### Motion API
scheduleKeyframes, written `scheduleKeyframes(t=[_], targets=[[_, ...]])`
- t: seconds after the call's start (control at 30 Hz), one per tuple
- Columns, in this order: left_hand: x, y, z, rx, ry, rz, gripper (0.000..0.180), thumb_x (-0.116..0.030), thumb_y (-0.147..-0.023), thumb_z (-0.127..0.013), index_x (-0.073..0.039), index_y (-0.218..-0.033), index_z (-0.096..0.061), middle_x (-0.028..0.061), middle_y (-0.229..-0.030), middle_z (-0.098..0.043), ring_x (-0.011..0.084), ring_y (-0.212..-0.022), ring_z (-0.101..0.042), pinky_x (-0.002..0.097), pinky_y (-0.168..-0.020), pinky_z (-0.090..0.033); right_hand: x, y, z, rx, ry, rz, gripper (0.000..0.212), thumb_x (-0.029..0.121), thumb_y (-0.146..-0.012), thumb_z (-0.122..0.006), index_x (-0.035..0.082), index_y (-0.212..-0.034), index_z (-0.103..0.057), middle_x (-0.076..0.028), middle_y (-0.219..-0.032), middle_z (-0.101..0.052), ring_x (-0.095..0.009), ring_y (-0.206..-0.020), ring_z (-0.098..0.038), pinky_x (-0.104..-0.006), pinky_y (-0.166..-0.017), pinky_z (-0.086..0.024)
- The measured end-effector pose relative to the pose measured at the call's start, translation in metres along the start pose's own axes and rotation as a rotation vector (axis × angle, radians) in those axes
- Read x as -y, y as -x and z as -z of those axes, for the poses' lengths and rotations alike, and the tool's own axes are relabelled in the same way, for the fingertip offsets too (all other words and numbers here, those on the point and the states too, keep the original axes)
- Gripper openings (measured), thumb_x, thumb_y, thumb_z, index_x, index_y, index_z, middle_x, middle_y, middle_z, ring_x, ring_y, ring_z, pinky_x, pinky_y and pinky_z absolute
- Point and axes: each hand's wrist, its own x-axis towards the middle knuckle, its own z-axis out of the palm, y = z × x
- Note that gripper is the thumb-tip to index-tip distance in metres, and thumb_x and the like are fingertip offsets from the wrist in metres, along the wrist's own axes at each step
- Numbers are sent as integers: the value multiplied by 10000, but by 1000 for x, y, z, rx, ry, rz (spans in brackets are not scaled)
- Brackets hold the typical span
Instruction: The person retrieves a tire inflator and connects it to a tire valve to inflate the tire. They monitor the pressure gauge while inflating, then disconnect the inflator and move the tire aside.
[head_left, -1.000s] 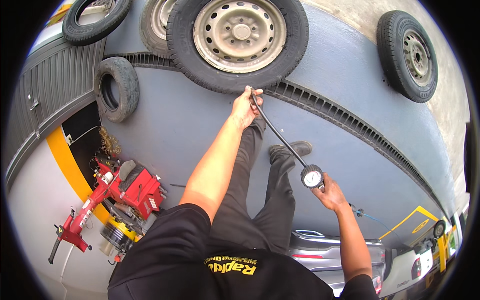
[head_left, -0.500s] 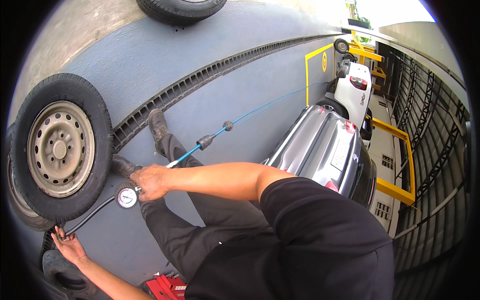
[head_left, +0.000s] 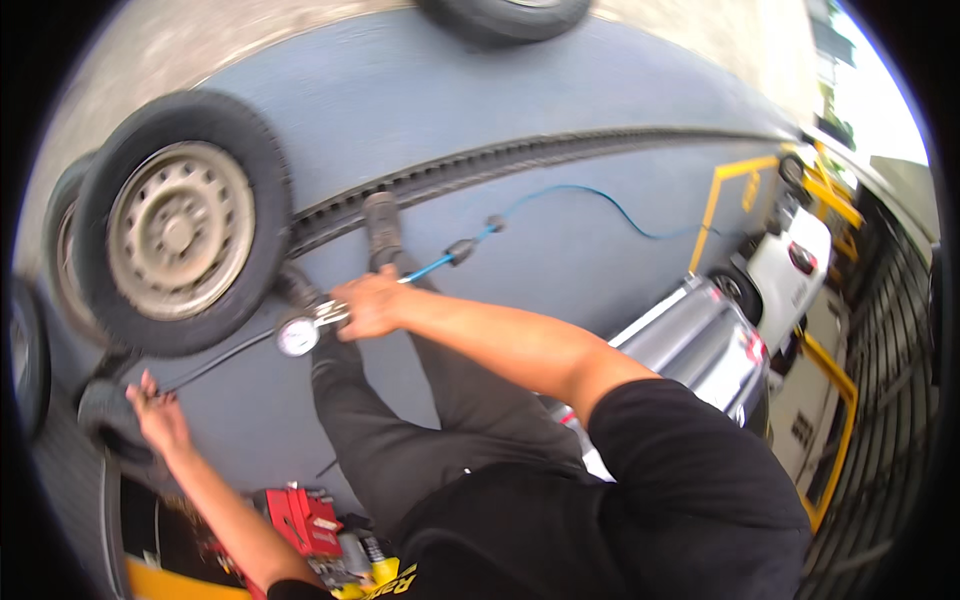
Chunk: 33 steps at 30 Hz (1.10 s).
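Note:
My right hand (head_left: 368,303) is closed round the metal grip of a tyre inflator, whose round white gauge (head_left: 298,337) sticks out beyond the fingers. A blue air hose (head_left: 432,266) runs from the grip away to the right. From the gauge a thin black hose (head_left: 225,358) stretches across to my left hand (head_left: 162,418), whose fingers pinch its far end. Just beyond that hose stands a wheel (head_left: 178,235) with a black tyre and a dusty steel rim, near both hands but touched by neither. Motion blurs the view somewhat.
More tyres stand behind the wheel, and a small tyre (head_left: 112,415) is below my left hand. A long drain grate (head_left: 540,150) crosses the grey floor. A red toolbox (head_left: 303,520) lies near my legs. Right: a silver car (head_left: 690,345) and a white vehicle (head_left: 795,275).
The view has swung, so the wheel and both hands appear shifted rightward. The inflator and black hose stay in my hands. The blue hose now hangs in a looser curve.

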Motion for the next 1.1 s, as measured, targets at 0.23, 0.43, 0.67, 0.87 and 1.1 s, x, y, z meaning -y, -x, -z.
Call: scheduleKeyframes(t=[0.23,0.43,0.67,0.87,1.1], targets=[[106,46,-147,-171,433,304,414,-501,-1027,-462,-100,-995,-559,31,-814,-629,87,-580,-416,254,-533,-378,-55,-8,68,79,111,-249,468,426,-877,-628,6,-1072,-556,-255,-1029,-680,-431,-1032,-623,-500,-891,-464],[122,-20,-177,-160,357,346,266,-339,-1060,-444,-118,-953,-544,11,-766,-604,68,-575,-391,231,-515,-356,-52,-39,72,83,227,-328,462,395,-880,-621,-2,-1101,-543,-291,-1014,-671,-456,-1014,-621,-505,-887,-464],[147,-93,-196,-341,421,401,377,-392,-1038,-475,-92,-835,-579,22,-600,-592,106,-410,-376,271,-383,-276,-20,-73,74,137,345,-395,447,365,-875,-623,3,-1121,-533,-309,-1084,-653,-464,-1076,-602,-503,-925,-455],[156,-111,-187,-404,461,374,366,-442,-1046,-429,-148,-854,-532,-7,-590,-526,107,-402,-319,280,-367,-228,5,-85,75,151,384,-406,434,360,-877,-627,6,-1098,-509,-318,-1072,-645,-492,-1076,-581,-527,-918,-437],[159,-123,-188,-447,508,436,399,-440,-1038,-446,-121,-819,-543,14,-600,-526,131,-489,-426,298,-481,-342,21,-87,72,228,424,-381,440,368,-874,-636,-11,-1051,-502,-327,-1064,-640,-499,-1073,-578,-526,-911,-437]])
